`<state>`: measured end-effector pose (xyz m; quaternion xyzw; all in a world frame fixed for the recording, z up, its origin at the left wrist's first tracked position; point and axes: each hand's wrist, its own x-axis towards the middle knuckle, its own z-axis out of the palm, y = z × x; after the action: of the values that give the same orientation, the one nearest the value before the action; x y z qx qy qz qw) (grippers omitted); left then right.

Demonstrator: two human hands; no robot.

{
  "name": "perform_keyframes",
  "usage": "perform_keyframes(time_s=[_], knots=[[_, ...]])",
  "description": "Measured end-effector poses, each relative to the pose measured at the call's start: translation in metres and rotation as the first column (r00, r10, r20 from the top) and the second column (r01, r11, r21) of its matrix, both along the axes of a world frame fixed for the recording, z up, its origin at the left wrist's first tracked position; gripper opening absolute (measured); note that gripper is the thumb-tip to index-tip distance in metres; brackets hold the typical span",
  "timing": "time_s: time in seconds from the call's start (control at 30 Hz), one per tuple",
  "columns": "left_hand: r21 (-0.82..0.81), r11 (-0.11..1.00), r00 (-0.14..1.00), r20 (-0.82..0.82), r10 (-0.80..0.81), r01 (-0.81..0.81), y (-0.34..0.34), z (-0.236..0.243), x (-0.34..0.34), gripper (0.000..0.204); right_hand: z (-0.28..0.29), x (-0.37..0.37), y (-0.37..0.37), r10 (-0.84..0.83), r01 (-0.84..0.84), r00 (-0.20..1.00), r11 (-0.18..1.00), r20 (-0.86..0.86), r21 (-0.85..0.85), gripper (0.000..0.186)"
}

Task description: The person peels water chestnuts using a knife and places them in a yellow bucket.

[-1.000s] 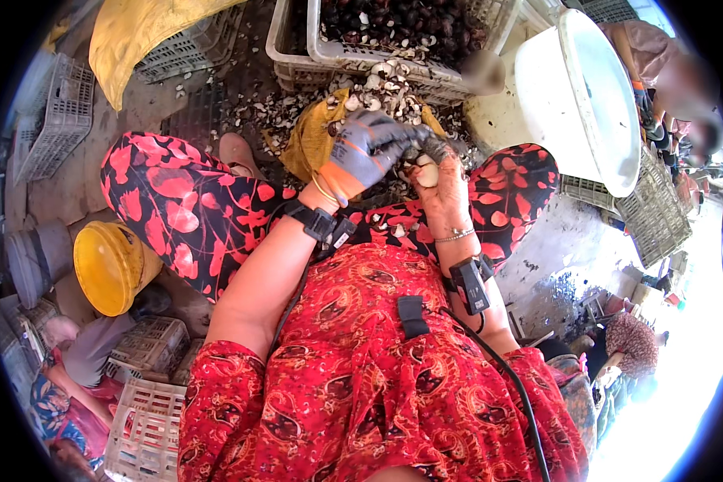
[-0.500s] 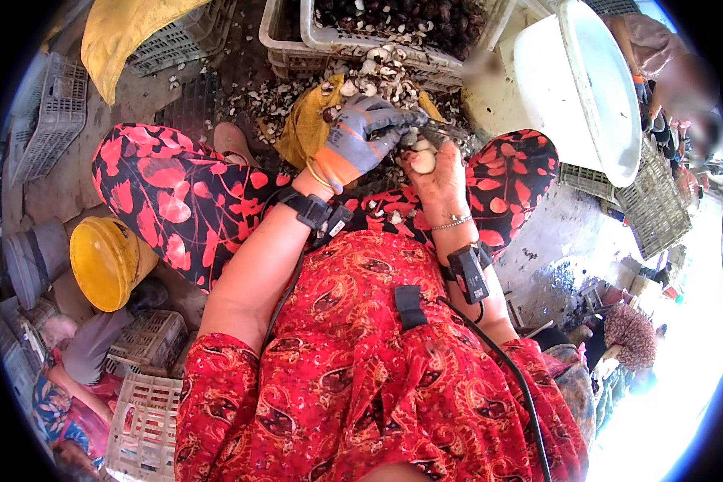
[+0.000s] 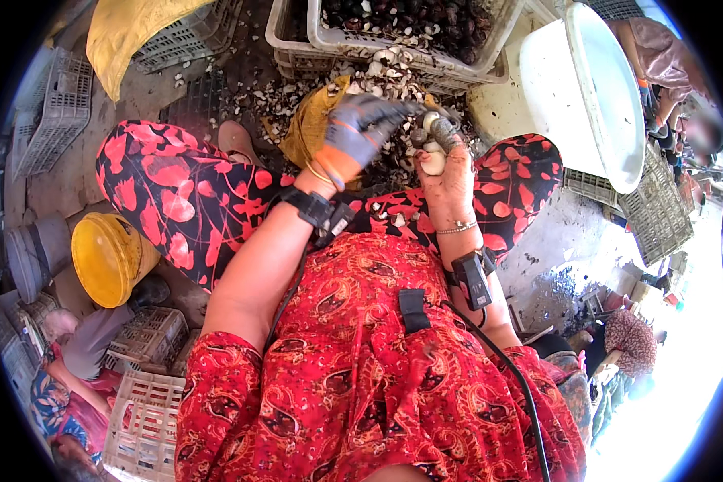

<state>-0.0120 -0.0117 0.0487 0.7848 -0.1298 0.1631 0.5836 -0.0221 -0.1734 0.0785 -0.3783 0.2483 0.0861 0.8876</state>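
My left hand (image 3: 363,132), in a grey and orange glove, is closed, its fingers pressed together and reaching toward my right fingertips. Motion blurs those tips, and whatever they hold cannot be made out. Bare except for dark covers on the fingers, my right hand (image 3: 448,178) is closed around round whitish pieces (image 3: 433,163), which look like peeled nuts or bulbs. Another small pale piece shows near its fingertips. Below both hands lie whitish pieces and dark peelings (image 3: 377,80), beside a yellow sack (image 3: 308,120) between my knees.
Ahead, a pale crate (image 3: 410,55) holds dark brown round pieces. A large white tub (image 3: 590,96) stands tilted at the right. To the left are a yellow bucket (image 3: 108,261) and grey crates (image 3: 60,108). Other people sit at both sides.
My left fingers have lifted slightly and blur near the right fingertips. My right hand has turned a little, and its covered fingers and a pale piece now show more clearly.
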Motion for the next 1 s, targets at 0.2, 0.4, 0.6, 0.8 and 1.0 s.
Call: perform_keyframes(time_s=[0.2,0.4,0.6,0.8,1.0], knots=[[-0.37,0.929,0.94,-0.318,-0.123,-0.003,0.006,-0.013,-0.001,0.023,0.005,-0.003,-0.002,0.099,-0.011,0.984,0.867,-0.15,0.498,0.023],[-0.092,0.99,0.989,-0.092,-0.117,0.109,-0.002,0.005,-0.004,0.02,-0.014,-0.001,-0.006,0.151,-0.078,0.982,0.872,-0.114,0.483,0.022],[-0.384,0.916,0.924,-0.297,-0.241,0.115,0.004,0.008,-0.004,0.02,-0.026,-0.001,-0.01,0.173,-0.179,0.984,0.96,0.047,0.218,0.021],[0.273,0.962,0.992,0.124,-0.017,-0.018,0.007,0.017,-0.003,0.028,-0.033,-0.001,-0.007,0.0,0.001,0.999,0.999,-0.036,0.043,0.023],[-0.183,0.982,0.892,-0.451,-0.04,-0.049,0.015,-0.015,0.003,0.023,-0.023,0.002,-0.006,0.081,-0.081,0.997,0.995,0.003,0.057,0.024]])
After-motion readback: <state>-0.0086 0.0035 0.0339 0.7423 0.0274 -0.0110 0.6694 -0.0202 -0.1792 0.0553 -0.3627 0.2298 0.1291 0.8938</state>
